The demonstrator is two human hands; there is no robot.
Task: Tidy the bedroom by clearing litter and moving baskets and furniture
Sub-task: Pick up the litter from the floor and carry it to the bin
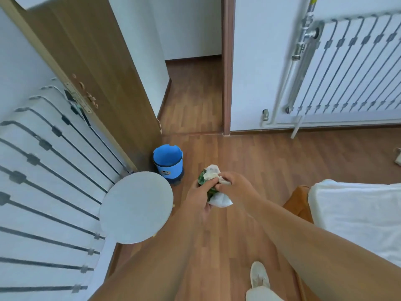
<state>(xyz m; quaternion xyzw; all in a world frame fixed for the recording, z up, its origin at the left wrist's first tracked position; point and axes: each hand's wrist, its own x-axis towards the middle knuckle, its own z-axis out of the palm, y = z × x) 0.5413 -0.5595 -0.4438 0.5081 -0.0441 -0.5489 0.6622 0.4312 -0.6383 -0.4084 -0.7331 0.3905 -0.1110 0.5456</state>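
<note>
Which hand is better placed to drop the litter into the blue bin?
Probably the left hand: it grips the litter bundle and lies nearer the blue bin. The right hand only pinches the bundle's top.

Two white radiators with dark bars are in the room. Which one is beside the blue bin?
The radiator on the left, behind the open door; the blue bin stands near its end. The other radiator hangs on the far right wall.
</note>
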